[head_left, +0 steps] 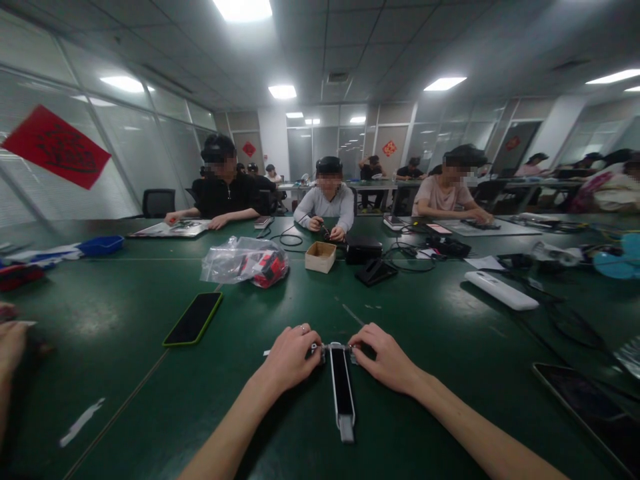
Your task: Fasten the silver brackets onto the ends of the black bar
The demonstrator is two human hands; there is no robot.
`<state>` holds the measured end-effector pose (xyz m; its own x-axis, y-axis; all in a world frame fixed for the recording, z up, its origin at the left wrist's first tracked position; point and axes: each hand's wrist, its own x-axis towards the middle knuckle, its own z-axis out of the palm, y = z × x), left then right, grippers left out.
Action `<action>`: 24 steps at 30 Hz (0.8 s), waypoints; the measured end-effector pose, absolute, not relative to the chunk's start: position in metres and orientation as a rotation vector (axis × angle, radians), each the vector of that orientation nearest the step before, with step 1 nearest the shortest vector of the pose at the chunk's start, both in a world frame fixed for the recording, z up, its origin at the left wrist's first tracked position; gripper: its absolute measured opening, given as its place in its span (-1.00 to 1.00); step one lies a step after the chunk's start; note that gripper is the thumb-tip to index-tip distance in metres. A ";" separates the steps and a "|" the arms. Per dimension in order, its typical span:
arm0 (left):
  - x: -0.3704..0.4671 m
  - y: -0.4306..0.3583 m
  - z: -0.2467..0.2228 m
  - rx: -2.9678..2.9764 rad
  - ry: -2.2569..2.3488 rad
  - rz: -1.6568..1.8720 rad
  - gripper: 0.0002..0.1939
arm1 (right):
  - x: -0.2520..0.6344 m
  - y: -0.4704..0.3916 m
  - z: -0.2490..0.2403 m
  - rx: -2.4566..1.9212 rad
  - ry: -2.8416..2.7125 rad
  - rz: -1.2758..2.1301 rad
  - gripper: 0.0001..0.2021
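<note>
Green table (280,433) across the lower half of the frame, with people (327,203) seated along its far edge, at mid-frame. At lower centre, lying lengthwise, a slim black strip with a white rim (343,390). At its upper left corner, left hand (294,353), fingers bent and pinching a small shiny piece (321,356); at its upper right, right hand (384,355), thumb and fingers pinched on a second small piece (353,357), mostly hidden. Left of centre, a green-edged phone (193,320); above, a plastic bag (225,263) and a small box (319,264).
</note>
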<state>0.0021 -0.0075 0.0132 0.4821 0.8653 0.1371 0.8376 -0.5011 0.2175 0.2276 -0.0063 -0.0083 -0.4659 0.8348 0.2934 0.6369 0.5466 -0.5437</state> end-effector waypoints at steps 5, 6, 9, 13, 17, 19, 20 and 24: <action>0.001 -0.007 0.014 2.606 1.494 0.362 -0.80 | 0.228 -0.006 -0.009 -1.189 -2.253 0.504 -0.85; 0.001 -0.007 0.014 2.608 1.490 0.367 -0.80 | 0.227 -0.006 -0.009 -1.196 -2.253 0.507 -0.85; 0.000 -0.007 0.015 2.604 1.492 0.382 -0.80 | 0.227 -0.006 -0.007 -1.205 -2.248 0.507 -0.86; -0.002 -0.005 0.013 2.590 1.515 0.427 -0.79 | 0.226 -0.007 -0.008 -1.224 -2.221 0.498 -0.84; -0.007 0.001 0.008 2.554 1.575 0.493 -0.78 | 0.227 -0.004 -0.011 -1.263 -2.169 0.498 -0.80; -0.011 0.004 0.005 2.530 1.597 0.540 -0.77 | 0.226 -0.004 -0.010 -1.299 -2.118 0.489 -0.79; -0.013 0.006 0.004 2.520 1.606 0.566 -0.77 | 0.225 -0.005 -0.008 -1.325 -2.083 0.484 -0.78; -0.017 0.011 -0.001 2.493 1.608 0.668 -0.76 | 0.210 -0.023 0.008 -1.479 -1.981 0.512 -0.81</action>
<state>-0.0169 0.0112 -0.0013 0.3461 0.8869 0.3060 0.8427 -0.4372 0.3140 0.2102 -0.0231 0.0081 -0.1924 0.9518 0.2388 0.7172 0.3025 -0.6278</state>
